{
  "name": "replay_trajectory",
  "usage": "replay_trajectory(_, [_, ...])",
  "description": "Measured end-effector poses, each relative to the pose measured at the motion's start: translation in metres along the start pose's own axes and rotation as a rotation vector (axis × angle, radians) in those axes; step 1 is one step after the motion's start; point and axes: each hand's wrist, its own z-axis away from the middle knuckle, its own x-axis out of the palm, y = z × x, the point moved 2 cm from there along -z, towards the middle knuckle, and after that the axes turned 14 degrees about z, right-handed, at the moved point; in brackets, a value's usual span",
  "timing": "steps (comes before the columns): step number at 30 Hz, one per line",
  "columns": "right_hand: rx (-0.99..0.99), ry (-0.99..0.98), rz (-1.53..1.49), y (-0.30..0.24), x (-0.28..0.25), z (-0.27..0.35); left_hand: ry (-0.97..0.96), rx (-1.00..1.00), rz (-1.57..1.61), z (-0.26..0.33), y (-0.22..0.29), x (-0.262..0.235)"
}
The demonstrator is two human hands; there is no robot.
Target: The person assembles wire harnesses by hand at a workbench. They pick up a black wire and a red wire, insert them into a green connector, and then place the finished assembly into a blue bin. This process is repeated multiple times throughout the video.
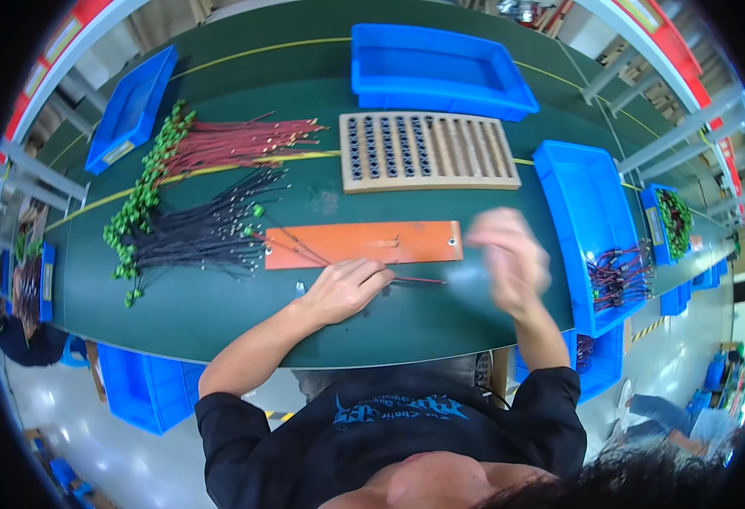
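A thin red wire (415, 279) lies flat on the green tabletop (220, 314), its long axis running left to right just below the orange board (364, 243); the left hand (344, 288) rests on its left end, fingers (371, 273) curled down pinning it, palm down, while the right hand (508, 259) is raised off to the right, blurred, its grip impossible to tell

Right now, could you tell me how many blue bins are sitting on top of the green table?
3: one blue bin at the far left, one at the far middle, and one on the right holding wires. Others at the frame's rim seem off the table.
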Motion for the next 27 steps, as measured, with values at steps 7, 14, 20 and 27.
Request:
replay_trajectory(7, [0.227, -0.302, 0.167, 0.080, 0.067, 0.057, -0.026, -0.044, 0.024, 0.002, 0.001, -0.003])
replay_trajectory(14, [0.336, -0.193, 0.264, 0.104, 0.080, 0.019, 0.039, -0.071, 0.117, 0.005, -0.004, -0.007])
replay_trajectory(20, [0.329, -0.143, 0.512, 0.191, 0.101, -0.033, 0.094, -0.087, 0.197, 0.004, -0.007, -0.006])
replay_trajectory(27, [0.325, -0.338, 0.715, 0.232, 0.135, -0.068, 0.134, -0.088, 0.220, 0.012, -0.010, -0.008])
